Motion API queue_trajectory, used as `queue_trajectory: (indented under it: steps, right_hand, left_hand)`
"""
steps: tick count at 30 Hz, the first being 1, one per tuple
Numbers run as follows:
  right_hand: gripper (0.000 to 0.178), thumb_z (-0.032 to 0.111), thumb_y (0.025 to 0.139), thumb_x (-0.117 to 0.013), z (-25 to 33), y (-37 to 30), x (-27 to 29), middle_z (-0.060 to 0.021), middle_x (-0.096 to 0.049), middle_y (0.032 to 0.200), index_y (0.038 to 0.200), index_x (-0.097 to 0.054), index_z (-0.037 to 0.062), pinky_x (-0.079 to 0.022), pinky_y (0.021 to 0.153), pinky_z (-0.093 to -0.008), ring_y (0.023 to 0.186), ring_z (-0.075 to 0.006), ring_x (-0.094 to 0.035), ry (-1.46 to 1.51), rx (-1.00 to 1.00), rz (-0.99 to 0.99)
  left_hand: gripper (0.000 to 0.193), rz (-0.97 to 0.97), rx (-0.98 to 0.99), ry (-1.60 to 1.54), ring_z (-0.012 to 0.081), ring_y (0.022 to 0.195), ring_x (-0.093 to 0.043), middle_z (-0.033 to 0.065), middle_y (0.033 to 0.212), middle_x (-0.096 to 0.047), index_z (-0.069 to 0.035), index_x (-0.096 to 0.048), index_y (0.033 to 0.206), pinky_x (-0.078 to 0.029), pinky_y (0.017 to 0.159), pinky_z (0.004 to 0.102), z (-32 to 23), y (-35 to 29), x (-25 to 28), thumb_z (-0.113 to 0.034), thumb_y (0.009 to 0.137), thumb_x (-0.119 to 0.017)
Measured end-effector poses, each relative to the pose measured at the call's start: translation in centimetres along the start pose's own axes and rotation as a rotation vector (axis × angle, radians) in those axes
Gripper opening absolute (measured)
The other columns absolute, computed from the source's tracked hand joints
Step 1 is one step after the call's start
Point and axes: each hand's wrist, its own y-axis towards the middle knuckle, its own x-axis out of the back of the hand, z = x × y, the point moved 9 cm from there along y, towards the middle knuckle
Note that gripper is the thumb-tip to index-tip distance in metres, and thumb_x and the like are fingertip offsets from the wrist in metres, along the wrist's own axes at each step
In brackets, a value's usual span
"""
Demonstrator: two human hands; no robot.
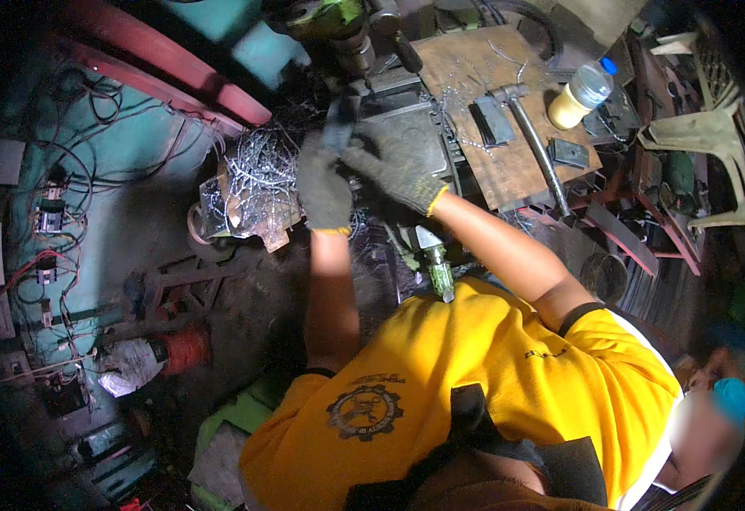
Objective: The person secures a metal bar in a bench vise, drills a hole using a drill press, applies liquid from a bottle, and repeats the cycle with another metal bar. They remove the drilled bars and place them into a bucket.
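Observation:
My left hand (325, 189), in a dark knitted glove with a yellow cuff, is closed around the lower end of a small dark flat metal piece (339, 123). From the right, my right hand (396, 174), gloved alike, reaches in with its fingers closed at the same end of the piece; motion blur softens the fingertips. The piece stands out beyond both hands, just below the chuck of a drill press (356, 53). Under and beside my right hand lies the grey metal machine table (411, 140). Left of my left hand is a tangled heap of silvery metal shavings (259, 177).
On a wooden board (498, 179) at right lie a hammer (536, 145), dark metal blocks (493, 121) and a blue-capped bottle (583, 94). A green-handled lever (441, 271) points toward my chest. Cables (70, 162) hang at left. Another person (704, 426) is at lower right.

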Motion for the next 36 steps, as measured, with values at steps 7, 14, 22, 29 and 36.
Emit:
queue_trajectory:
  steps: [7,14,22,29,36]
  right_hand:
    - [0.034,0.025,0.100,-0.060,-4.9,-2.4,7.3,-0.0208,-0.069,0.118,0.126,-0.067,0.0030,-0.050,0.098,-0.0398,0.114,-0.0316,-0.065,0.065,-0.153,-0.224]
    - [0.039,0.030,0.101,-0.052,-10.6,7.3,12.1,-0.0199,-0.068,0.127,0.123,-0.070,0.0026,-0.049,0.100,-0.0411,0.116,-0.0353,-0.064,-0.354,-0.084,0.024]
    - [0.045,0.036,0.098,-0.053,-14.0,12.4,6.9,-0.0248,-0.066,0.128,0.126,-0.068,0.0051,-0.048,0.103,-0.0493,0.119,-0.0442,-0.062,-0.473,0.009,0.223]
    - [0.034,0.025,0.097,-0.057,-13.0,10.7,6.2,-0.0292,-0.068,0.117,0.121,-0.066,0.0028,-0.050,0.095,-0.0544,0.110,-0.0463,-0.065,-0.439,-0.089,-0.070]
    - [0.050,0.040,0.088,-0.073,-12.6,7.2,10.8,-0.0247,-0.073,0.104,0.114,-0.069,-0.0020,-0.053,0.087,-0.0474,0.098,-0.0415,-0.070,-0.443,-0.203,-0.480]
  left_hand:
    - [0.027,0.405,0.612,-0.554,0.0196,0.111,-0.066,0.0126,0.120,-0.072,0.001,-0.074,0.111,-0.051,0.098,0.0342,-3.9,-4.4,-2.1,-0.022,0.099,-0.065]
    - [0.042,0.230,0.731,-0.483,0.0204,0.098,-0.066,0.0131,0.114,-0.072,0.003,-0.065,0.129,-0.053,0.088,0.0330,4.2,-2.0,-3.5,-0.029,0.101,-0.065]
    - [0.045,0.265,0.115,-0.090,0.0355,0.110,-0.061,0.0223,0.130,-0.065,0.000,-0.058,0.137,-0.047,0.099,0.0411,9.0,1.3,-10.0,-0.029,0.101,-0.059]
    - [0.048,0.243,0.541,-0.363,0.0315,0.119,-0.060,0.0165,0.136,-0.065,-0.001,-0.057,0.141,-0.046,0.104,0.0407,8.7,0.5,-10.5,-0.027,0.101,-0.061]
    - [0.040,0.195,0.428,-0.298,0.0259,0.115,-0.061,0.0141,0.128,-0.067,-0.001,-0.060,0.133,-0.048,0.101,0.0379,8.3,1.1,-9.8,-0.022,0.099,-0.062]
